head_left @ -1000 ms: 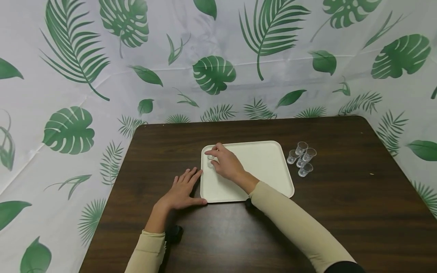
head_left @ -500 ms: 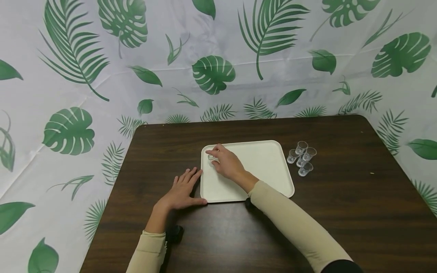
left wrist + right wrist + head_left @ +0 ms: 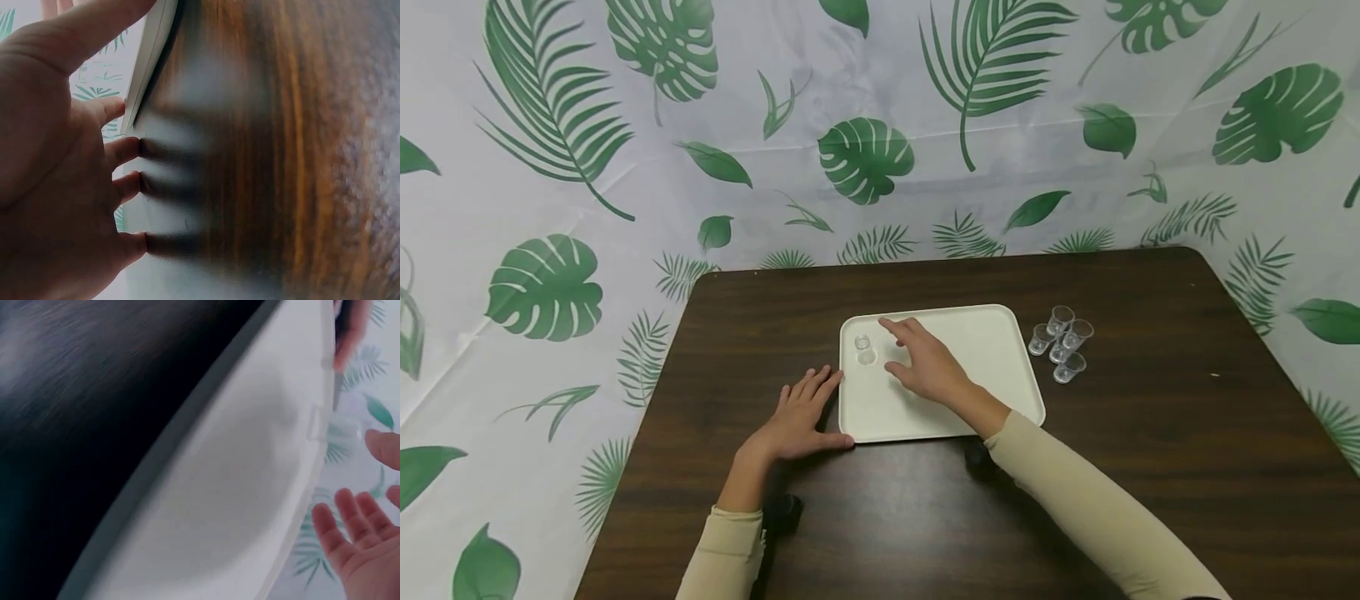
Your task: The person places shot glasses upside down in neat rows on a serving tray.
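Note:
A small clear plastic cup (image 3: 866, 352) stands near the left end of the white tray (image 3: 955, 400), its wider end apparently down. My right hand (image 3: 928, 362) hovers over the tray just right of this cup, fingers apart and holding nothing. In the right wrist view the clear cup (image 3: 337, 428) shows faintly beside the thumb, not gripped. My left hand (image 3: 797, 421) rests with spread fingers on the table, its thumb and index finger at the tray's left edge. The left wrist view shows the fingertips (image 3: 131, 184) on the wood.
Several more clear cups (image 3: 1069, 367) stand in a tight cluster on the dark wooden table (image 3: 1165, 433), right of the tray. A leaf-patterned cloth (image 3: 865, 75) hangs behind the table and along its sides.
My right hand has let go of the clear cup and drawn back to the right, leaving the cup on the tray. The left hand stays in place.

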A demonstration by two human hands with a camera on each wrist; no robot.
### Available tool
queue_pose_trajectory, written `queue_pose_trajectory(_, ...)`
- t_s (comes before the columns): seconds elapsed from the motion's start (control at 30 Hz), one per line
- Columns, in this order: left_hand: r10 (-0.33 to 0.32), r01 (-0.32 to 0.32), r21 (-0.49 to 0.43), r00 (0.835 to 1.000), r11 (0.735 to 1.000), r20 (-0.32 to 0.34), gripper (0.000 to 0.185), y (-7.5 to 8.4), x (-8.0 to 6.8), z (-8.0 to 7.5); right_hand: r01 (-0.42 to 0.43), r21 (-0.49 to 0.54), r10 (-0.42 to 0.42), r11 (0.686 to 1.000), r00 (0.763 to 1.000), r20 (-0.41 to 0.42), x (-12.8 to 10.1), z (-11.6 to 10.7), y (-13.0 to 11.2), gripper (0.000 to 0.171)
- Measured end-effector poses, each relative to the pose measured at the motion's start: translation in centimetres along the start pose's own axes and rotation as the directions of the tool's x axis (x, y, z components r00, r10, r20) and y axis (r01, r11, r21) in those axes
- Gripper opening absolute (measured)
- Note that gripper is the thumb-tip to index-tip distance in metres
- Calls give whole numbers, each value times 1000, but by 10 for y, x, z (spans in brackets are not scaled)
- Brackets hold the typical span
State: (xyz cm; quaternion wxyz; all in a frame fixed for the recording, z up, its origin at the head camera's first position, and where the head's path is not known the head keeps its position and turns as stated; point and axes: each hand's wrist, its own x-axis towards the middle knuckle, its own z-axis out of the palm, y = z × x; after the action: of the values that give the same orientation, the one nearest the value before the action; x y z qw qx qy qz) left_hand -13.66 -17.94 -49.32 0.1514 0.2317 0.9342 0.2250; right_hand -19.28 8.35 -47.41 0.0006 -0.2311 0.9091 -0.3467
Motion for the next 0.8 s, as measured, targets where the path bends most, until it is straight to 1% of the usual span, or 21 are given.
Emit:
queue_pose_trajectory(0.13,11,-11,-7,1000,1000,-5,105,-3,1,1,-30,43,30,999,999,-10,-15,-18,5,66)
queue_pose_trajectory(0.23,17,-17,-4,1000,1000,-6,106,-6,1,3,-26,55,27,998,999,-22,-27,-29,10,64)
queue_pose_trajectory(0.37,19,-19,-14,1000,1000,-8,107,-5,0,2,-26,87,30,996,998,-50,-45,-42,15,61)
queue_pose_trajectory(0.47,13,-13,-25,1000,1000,-8,106,-3,-1,0,-51,122,62,991,995,-82,-61,-52,19,60)
queue_pose_trajectory(0.57,4,-5,-16,1000,1000,-11,105,-3,-2,0,-69,131,87,989,986,-141,-78,-64,24,57)
queue_pose_trajectory(0.63,1,-1,-11,1000,1000,-14,105,-3,-2,0,-71,105,91,992,974,-208,-89,-71,29,54)
queue_pose_trajectory(0.7,4,-4,-5,1000,1000,-13,105,-3,-1,0,-79,79,99,994,950,-297,-101,-79,34,51)
queue_pose_trajectory(0.77,5,-5,-7,1000,1000,-4,104,-2,-1,-1,-103,72,123,992,908,-401,-113,-87,40,45)
queue_pose_trajectory(0.8,5,-5,-10,1000,1000,2,104,-1,-1,-2,-119,75,140,990,880,-453,-119,-91,44,43)
